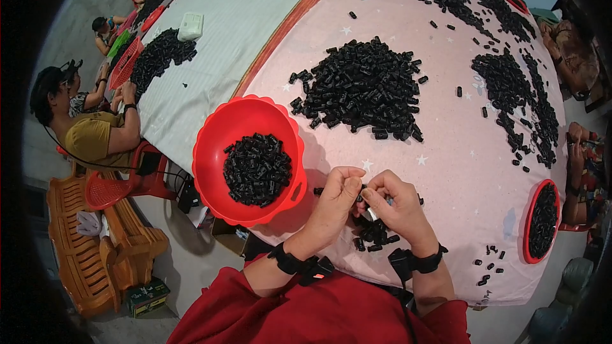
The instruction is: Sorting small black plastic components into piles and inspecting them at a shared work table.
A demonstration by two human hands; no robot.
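My left hand and my right hand meet over the near edge of the pink cloth. Together they pinch a small black plastic part, and a small silvery piece shows at my right fingertips. Under my hands lies a small heap of black parts. A red bowl holding several black parts stands just left of my left hand. A big pile of the same black parts lies farther out on the cloth. Both wrists wear black straps.
More black piles spread to the right and far end. Another red bowl sits at the right edge. Other people sit along the left side by a white-covered table with red baskets. A wooden bench stands lower left.
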